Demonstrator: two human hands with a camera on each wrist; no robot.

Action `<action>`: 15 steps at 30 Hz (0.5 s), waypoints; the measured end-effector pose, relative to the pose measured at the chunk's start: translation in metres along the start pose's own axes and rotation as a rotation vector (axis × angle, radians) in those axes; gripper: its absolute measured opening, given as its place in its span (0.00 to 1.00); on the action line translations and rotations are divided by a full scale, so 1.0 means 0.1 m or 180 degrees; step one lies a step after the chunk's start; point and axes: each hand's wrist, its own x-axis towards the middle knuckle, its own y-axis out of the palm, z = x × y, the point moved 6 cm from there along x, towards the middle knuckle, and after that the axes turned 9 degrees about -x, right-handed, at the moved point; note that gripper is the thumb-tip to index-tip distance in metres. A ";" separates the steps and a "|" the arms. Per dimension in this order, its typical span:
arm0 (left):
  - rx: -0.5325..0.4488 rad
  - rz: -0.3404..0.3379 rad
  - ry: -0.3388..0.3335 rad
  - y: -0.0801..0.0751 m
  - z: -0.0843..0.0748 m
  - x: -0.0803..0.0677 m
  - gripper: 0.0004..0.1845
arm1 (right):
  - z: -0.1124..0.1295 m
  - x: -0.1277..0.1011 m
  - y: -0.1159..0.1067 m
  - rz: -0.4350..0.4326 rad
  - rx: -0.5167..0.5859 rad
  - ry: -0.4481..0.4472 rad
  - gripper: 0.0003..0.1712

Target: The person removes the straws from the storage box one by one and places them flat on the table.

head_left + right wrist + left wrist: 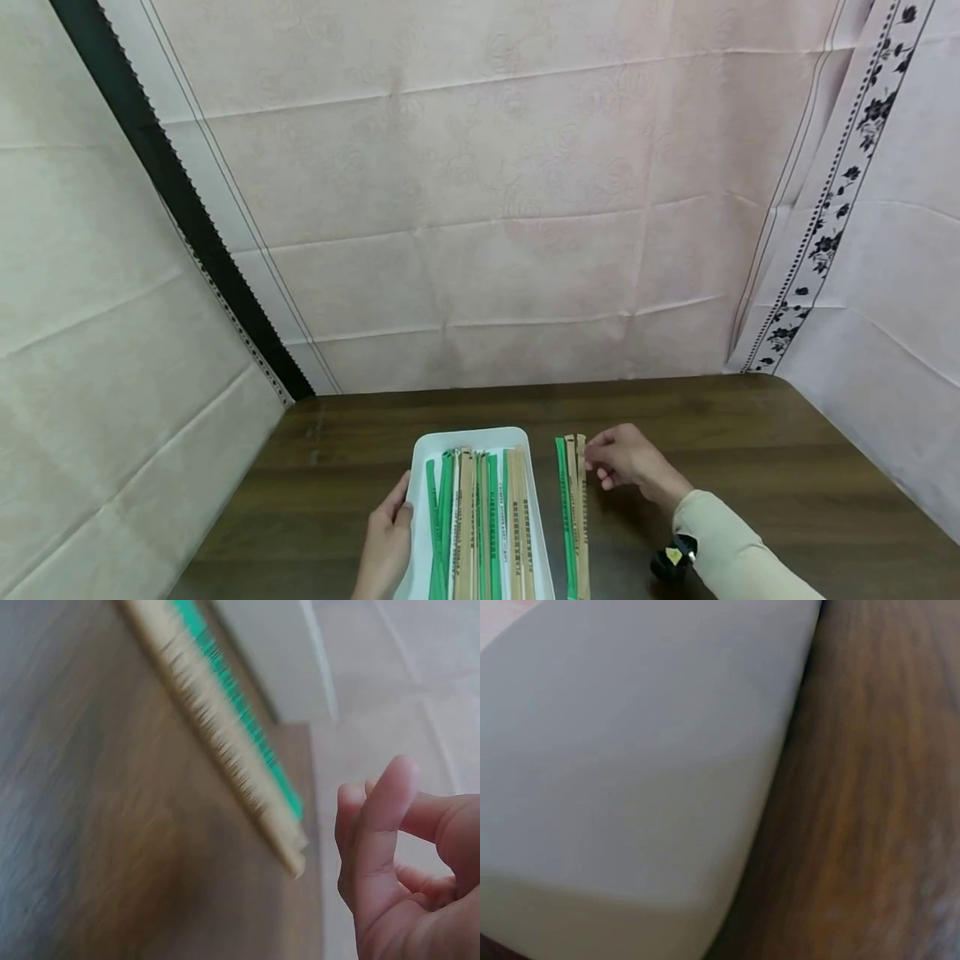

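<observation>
Long, narrow printed strips, green, tan and white, resembling paper-sleeved sticks (pixel 467 525), lie side by side in a white tray (pixel 471 437). My left hand (pixel 386 542) holds the tray's left side, thumb at the rim. The tray's smooth outer wall (pixel 630 750) fills much of the left wrist view, where no fingers show. Right of the tray, a small row of green and tan sleeved sticks (pixel 573 517) lies on the table. Beside their far ends is my right hand (pixel 630 458), fingers loosely bent. In the right wrist view, that hand (pixel 405 877) appears apart from the sticks, with nothing in it.
The brown wooden table (pixel 337 483) has a far edge against a pale cloth backdrop (pixel 487 208). Cloth also hangs at the left and right sides. A black wrist device (pixel 672 560) sits at the right sleeve (pixel 731 537).
</observation>
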 end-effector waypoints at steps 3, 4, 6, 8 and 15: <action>0.0005 0.0010 0.0011 0.01 0.00 0.00 0.27 | 0.18 -0.06 0.04 0.0105 0.0046 -0.0119 0.14; 0.0006 0.0009 0.0009 0.00 0.01 0.00 0.27 | 0.24 -0.08 0.06 0.0144 0.0067 -0.0153 0.15; 0.0009 0.0012 0.0004 0.00 0.01 -0.01 0.27 | 0.36 -0.11 0.13 0.0231 0.0111 -0.0227 0.15; 0.0023 0.0009 -0.0002 0.00 0.01 -0.01 0.27 | 0.49 -0.13 0.21 0.0335 0.0146 -0.0300 0.16; -0.0011 -0.0002 -0.0029 0.01 0.00 -0.01 0.28 | 0.87 -0.15 0.56 0.0623 0.0242 -0.0468 0.13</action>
